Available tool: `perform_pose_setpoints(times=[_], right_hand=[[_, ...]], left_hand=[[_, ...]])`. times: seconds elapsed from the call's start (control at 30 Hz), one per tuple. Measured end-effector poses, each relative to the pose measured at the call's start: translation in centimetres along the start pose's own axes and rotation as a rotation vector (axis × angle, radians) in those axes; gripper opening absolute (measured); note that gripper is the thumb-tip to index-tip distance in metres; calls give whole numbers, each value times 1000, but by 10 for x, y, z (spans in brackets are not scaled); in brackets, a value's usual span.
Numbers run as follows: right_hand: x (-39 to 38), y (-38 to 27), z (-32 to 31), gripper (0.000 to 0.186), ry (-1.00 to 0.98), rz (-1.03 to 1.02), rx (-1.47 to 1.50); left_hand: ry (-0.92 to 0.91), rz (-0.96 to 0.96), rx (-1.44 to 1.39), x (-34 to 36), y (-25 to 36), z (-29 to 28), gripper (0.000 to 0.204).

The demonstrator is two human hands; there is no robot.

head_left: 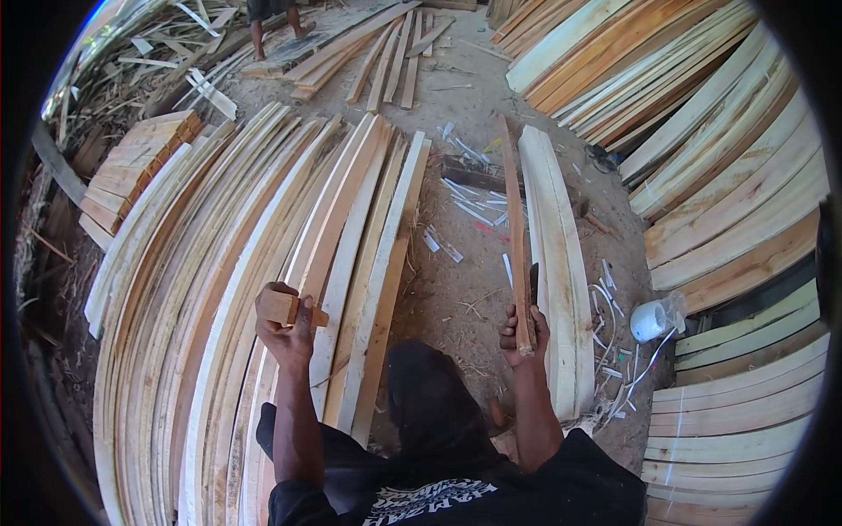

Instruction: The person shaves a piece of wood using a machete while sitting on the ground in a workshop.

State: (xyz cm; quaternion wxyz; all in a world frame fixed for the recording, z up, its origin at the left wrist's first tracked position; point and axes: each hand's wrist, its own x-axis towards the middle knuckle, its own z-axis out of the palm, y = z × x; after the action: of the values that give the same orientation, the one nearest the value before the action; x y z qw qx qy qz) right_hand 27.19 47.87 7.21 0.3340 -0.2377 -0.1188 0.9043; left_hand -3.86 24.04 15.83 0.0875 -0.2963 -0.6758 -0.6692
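Note:
My left hand (288, 326) is closed around the near end of a long, pale wooden plank (344, 206). The plank stretches away over a row of stacked boards (206, 298) on my left. In my closed right hand (524, 335) is a thin, reddish-brown wooden strip (514, 202), pointing away from me. A dark, narrow piece like a blade (533, 282) shows beside that strip, just above my fingers; its lower part is hidden, and I cannot tell exactly what it is. Right of it lies a thick pale beam (558, 272).
Stacked planks (737, 167) line the right side. A white container (649, 322) stands near them. White plastic strips (474, 200) litter the dirt floor. Cut blocks (140, 167) are piled at the left; loose boards (386, 61) lie far off, near another person's legs (257, 37).

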Motion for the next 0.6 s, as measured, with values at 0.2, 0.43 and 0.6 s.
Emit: perform_pose_setpoints(times=[0.2, 0.43, 0.6], right_hand=[[-40, -32, 84, 39, -21, -63, 217], [-143, -111, 223, 40, 241, -72, 231], [-202, -177, 291, 40, 259, -25, 201]], left_hand=[[-176, -329, -68, -2, -3, 25, 28], [-516, -296, 405, -23, 11, 9, 47], [-643, -694, 558, -9, 88, -49, 53]])
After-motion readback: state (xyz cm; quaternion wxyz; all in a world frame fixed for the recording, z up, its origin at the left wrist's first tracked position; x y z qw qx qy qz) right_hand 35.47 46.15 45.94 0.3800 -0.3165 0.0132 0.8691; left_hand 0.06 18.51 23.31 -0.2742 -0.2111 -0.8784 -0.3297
